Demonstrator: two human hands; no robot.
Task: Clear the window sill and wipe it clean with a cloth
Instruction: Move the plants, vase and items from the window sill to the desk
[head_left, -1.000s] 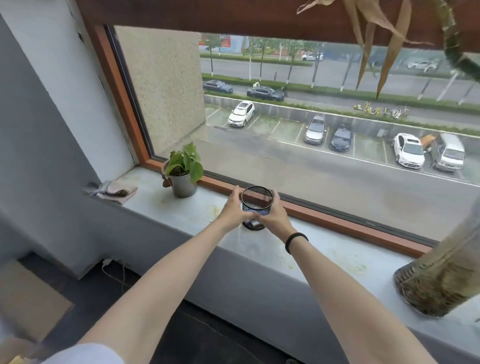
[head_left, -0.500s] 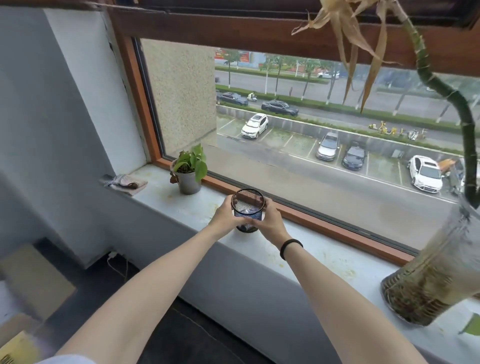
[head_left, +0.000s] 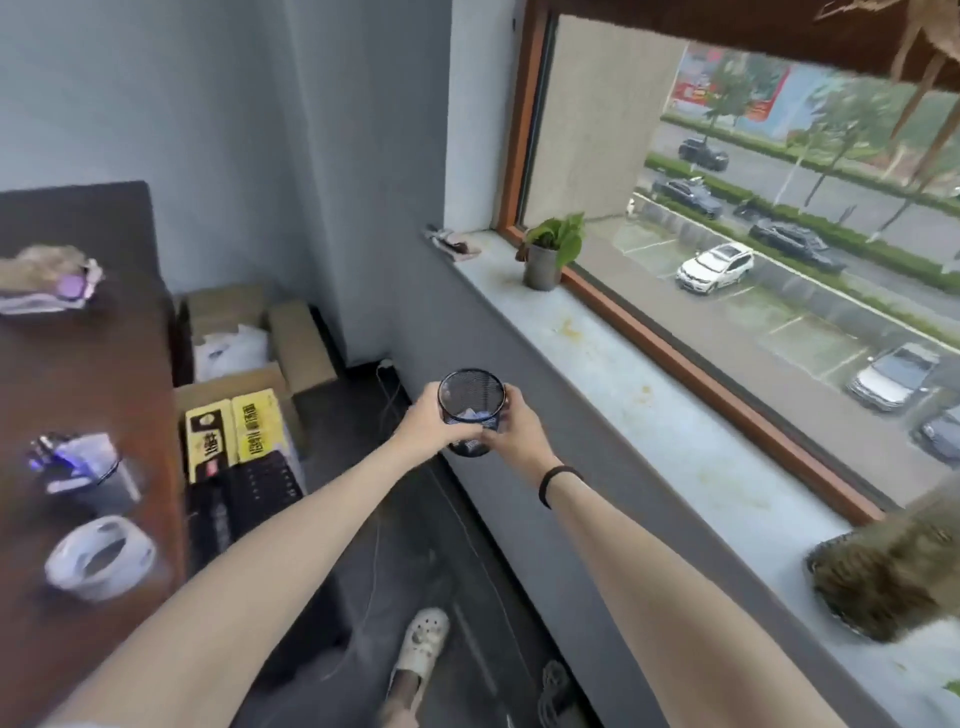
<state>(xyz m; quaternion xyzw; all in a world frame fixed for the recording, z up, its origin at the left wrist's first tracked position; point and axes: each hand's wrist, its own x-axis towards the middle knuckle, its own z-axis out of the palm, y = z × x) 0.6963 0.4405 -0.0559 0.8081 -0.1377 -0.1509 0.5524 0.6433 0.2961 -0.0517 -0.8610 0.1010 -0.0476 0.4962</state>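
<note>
A black mesh cup (head_left: 471, 402) with something pale in its bottom is held in the air, left of the window sill (head_left: 649, 410) and over the dark floor. My left hand (head_left: 428, 423) grips its left side and my right hand (head_left: 511, 431) grips its right side. The pale, stained sill runs from far left to near right. On it stand a small potted green plant (head_left: 550, 254) and, at the near right, a large glass vase (head_left: 883, 577) with brown roots. A crumpled cloth (head_left: 453, 241) lies at the sill's far end.
A dark brown table (head_left: 78, 395) at the left carries a roll of tape (head_left: 98, 556), a clear cup (head_left: 88, 467) and a bundled purple thing (head_left: 49, 280). Open cardboard boxes (head_left: 244, 364) stand on the floor beside it. My shoe (head_left: 421, 644) is below.
Both hands lifted the mesh cup off the sill and carried it left, away from the window. The view swung left, bringing the table and boxes into sight.
</note>
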